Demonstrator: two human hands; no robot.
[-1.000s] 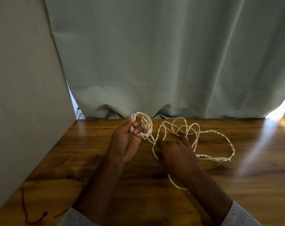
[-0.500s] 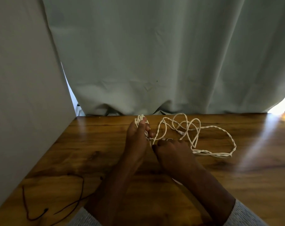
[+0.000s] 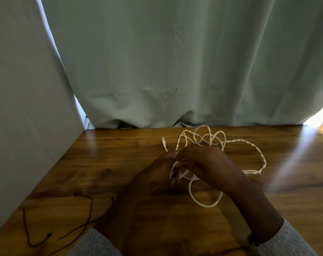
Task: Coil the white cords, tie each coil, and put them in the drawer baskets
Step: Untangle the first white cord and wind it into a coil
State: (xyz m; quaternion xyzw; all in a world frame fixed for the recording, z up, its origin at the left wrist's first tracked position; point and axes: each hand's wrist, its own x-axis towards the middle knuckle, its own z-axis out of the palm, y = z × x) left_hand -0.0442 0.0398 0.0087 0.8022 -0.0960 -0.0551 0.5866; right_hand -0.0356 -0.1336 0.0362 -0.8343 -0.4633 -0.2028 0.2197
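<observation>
A white cord [image 3: 249, 145] lies in loose tangled loops on the wooden table [image 3: 120, 156], partly twisted on the right. Its plug end [image 3: 163, 141] sticks out to the left of my hands. My left hand [image 3: 157, 174] holds a small coil of the cord, mostly hidden between the two hands. My right hand [image 3: 206, 163] is pressed against the left one and pinches the cord at the coil. One loop [image 3: 203, 198] hangs down below my hands onto the table. No drawer or basket is in view.
A thin dark string [image 3: 46, 231] lies on the table's near left. A pale wall panel [image 3: 23, 108] borders the table on the left and a grey-green curtain [image 3: 175, 61] hangs behind the far edge. Bright light falls at the far right.
My hands have come together nearer to me, the coil now hidden between them. A loop has dropped below them and the plug end shows at the left.
</observation>
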